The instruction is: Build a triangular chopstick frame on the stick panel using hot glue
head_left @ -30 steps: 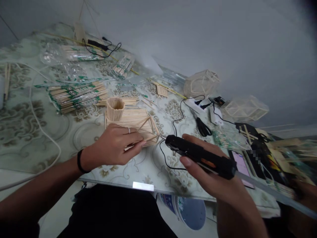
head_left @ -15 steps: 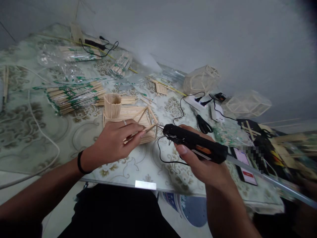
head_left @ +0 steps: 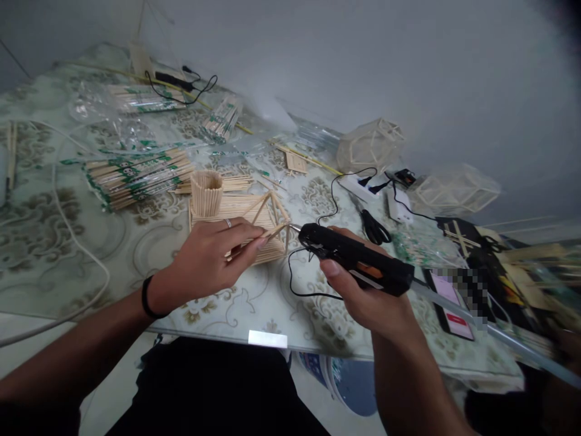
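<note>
Between the thumb and fingers of my left hand (head_left: 218,248) are thin wooden sticks (head_left: 276,231), their far ends meeting the nozzle. My right hand (head_left: 367,297) is wrapped round a black glue gun (head_left: 356,257) with a glue stick (head_left: 447,303) jutting from its back. The gun's metal tip points left and is at the stick ends; whether it touches them I cannot tell. Under and behind my left hand lies a flat model base of sticks (head_left: 236,207). On it stand a round stick cup (head_left: 207,194) and a triangular stick frame (head_left: 271,203).
Packs of wrapped chopsticks (head_left: 140,175) lie at the left and back. Black scissors (head_left: 374,227), a power strip (head_left: 363,186) and polygon stick frames (head_left: 372,145) are at the right. A phone (head_left: 451,309) lies near the right edge. A cable (head_left: 293,284) loops below the gun.
The glue gun and my right hand have shifted very slightly up and left. My left hand keeps its hold on the sticks.
</note>
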`<action>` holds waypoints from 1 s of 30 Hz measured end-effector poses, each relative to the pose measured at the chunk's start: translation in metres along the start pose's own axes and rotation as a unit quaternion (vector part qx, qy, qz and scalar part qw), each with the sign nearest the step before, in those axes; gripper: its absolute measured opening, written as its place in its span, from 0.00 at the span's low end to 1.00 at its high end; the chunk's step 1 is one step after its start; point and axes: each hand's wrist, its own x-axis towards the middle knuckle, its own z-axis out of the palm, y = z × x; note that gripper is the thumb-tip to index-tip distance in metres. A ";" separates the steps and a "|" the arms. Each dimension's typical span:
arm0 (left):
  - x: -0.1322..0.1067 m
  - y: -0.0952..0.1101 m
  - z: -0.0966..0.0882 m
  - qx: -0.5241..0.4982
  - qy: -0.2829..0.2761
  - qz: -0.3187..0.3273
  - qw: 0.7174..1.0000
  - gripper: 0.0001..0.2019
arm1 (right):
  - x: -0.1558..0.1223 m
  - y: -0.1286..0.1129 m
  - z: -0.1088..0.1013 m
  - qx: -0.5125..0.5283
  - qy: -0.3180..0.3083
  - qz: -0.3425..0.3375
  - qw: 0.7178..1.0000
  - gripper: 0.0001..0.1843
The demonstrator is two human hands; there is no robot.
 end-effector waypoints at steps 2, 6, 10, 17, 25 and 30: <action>0.000 0.000 0.000 -0.003 -0.002 0.000 1.000 0.07 | 0.000 0.001 0.000 0.005 0.001 -0.003 1.000 0.19; 0.001 0.000 0.000 -0.010 -0.005 0.001 1.000 0.06 | 0.001 0.001 0.000 0.016 -0.003 -0.001 1.000 0.20; 0.001 0.001 -0.001 -0.029 -0.004 0.003 1.000 0.05 | 0.002 0.001 -0.001 0.042 -0.008 0.004 0.999 0.20; 0.001 0.002 -0.001 -0.049 -0.022 0.009 0.999 0.04 | 0.000 0.013 -0.002 0.128 -0.015 -0.002 0.992 0.19; 0.000 0.005 -0.004 -0.035 -0.015 0.030 0.999 0.03 | -0.003 0.013 -0.010 0.140 -0.086 0.010 0.986 0.19; -0.001 0.006 -0.004 0.000 -0.012 0.048 0.999 0.04 | 0.001 0.013 -0.011 0.145 -0.111 0.010 0.983 0.15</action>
